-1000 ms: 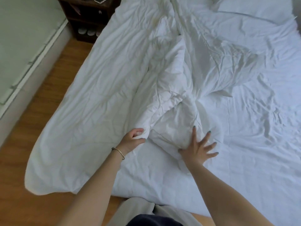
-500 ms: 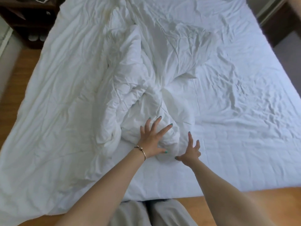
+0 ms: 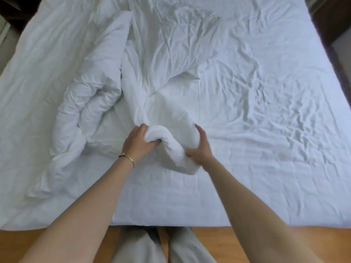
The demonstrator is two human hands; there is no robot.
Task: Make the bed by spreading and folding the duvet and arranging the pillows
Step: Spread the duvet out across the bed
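Note:
A white duvet (image 3: 79,92) lies crumpled over the left half and middle of the bed, with its left side hanging off the mattress. Its near end is bunched into a thick roll (image 3: 171,147) near the foot of the bed. My left hand (image 3: 137,143), with a thin bracelet at the wrist, grips the left side of that roll, fingers curled under it. My right hand (image 3: 201,149) grips the roll's right side, thumb on the near edge. No pillow is in view.
The white fitted sheet (image 3: 266,130) covers the wrinkled right half of the mattress. Wooden floor (image 3: 218,232) runs along the foot of the bed, where my legs stand. Dark furniture (image 3: 330,19) stands at the far right; a dark nightstand corner sits at top left.
Both hands went from spread flat on the bunched duvet end to gripping it from either side. The view has shifted right, centring on the foot of the bed.

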